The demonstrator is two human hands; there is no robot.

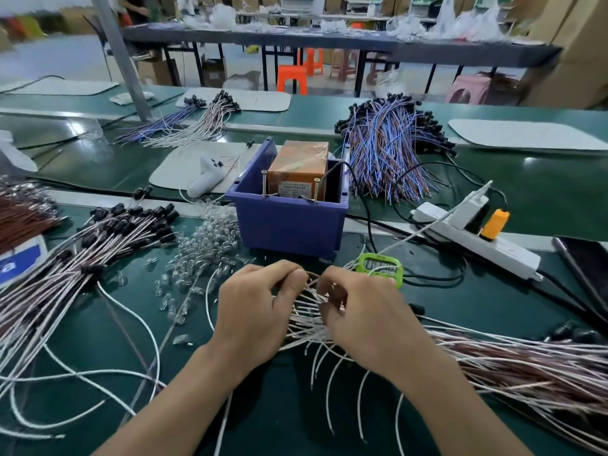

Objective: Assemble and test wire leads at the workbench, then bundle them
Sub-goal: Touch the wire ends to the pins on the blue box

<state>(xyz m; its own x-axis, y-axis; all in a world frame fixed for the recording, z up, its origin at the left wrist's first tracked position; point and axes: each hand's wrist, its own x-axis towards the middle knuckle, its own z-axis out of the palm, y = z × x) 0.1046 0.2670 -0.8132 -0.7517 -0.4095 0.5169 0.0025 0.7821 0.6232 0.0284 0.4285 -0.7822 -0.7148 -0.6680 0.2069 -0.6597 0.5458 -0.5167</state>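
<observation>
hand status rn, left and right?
left hand: fingers curled, pinching the white wire leads.
right hand: fingers curled, gripping the same leads.

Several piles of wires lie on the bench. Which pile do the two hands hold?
The white and brown pile at the front right. The left hand and right hand grip its loose ends; the other piles lie untouched.

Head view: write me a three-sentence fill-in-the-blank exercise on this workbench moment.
1. The wire leads pinched by the left hand and right hand are coloured ____.
2. The box inside the blue bin is coloured ____.
3. The power strip lies on the bin's ____ side.

Missing words: white; orange; right.
</observation>
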